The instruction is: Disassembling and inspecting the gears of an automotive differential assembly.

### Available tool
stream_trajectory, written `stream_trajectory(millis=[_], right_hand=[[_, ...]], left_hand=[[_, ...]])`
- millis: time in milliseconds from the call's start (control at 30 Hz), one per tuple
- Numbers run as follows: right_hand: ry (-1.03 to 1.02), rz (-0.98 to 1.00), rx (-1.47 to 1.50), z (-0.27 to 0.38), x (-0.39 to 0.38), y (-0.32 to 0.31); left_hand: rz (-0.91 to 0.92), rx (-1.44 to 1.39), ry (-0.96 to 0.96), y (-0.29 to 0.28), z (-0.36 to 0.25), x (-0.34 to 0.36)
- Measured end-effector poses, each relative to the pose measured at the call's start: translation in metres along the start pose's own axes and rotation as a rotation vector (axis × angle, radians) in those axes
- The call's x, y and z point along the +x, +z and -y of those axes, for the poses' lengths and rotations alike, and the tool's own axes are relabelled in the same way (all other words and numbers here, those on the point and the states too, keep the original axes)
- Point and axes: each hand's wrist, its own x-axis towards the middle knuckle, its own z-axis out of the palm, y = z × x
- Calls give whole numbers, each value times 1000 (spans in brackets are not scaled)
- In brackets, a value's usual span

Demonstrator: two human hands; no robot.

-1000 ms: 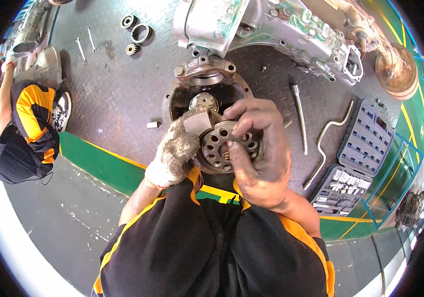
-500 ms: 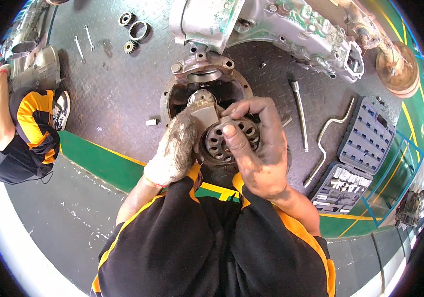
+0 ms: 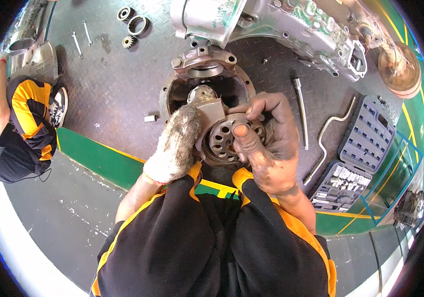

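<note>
My left hand [image 3: 175, 143], in a dirty white knit glove, is closed around the left side of a metal bracket [image 3: 211, 110] that holds a round part with a ring of holes [image 3: 218, 139]. My bare, grimy right hand [image 3: 270, 143] curls over that round part's right rim, index finger at its top and thumb across its face; its other fingertips are partly hidden. The assembly sits over a wide flanged housing [image 3: 167, 94] with a splined hub [image 3: 199, 94] inside and a bolted yoke [image 3: 204, 62] at its far end.
A large casing [image 3: 286, 27], gears [image 3: 137, 24], two spanners [image 3: 78, 44], a long bar [image 3: 301, 114], bent handle [image 3: 326, 138], open socket case [image 3: 363, 138] and axle part [image 3: 395, 69] lie around. A co-worker [image 3: 24, 119] crouches at left beside another casing [image 3: 39, 59].
My right hand has shifted a little right, its thumb moving over the disc's face. The bracket and round part have tilted slightly under my hands, with my left hand keeping its grip.
</note>
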Motion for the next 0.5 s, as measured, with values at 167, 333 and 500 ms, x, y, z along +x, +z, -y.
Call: stream_trajectory(millis=[167, 333, 500], right_hand=[[89, -44, 284, 19, 1, -3], [-45, 8, -49, -1, 3, 6], [-183, 123, -276, -5, 8, 6]], left_hand=[[-8, -125, -49, 3, -8, -2], [9, -85, -76, 17, -12, -4], [-16, 42, -15, 10, 0, -1]])
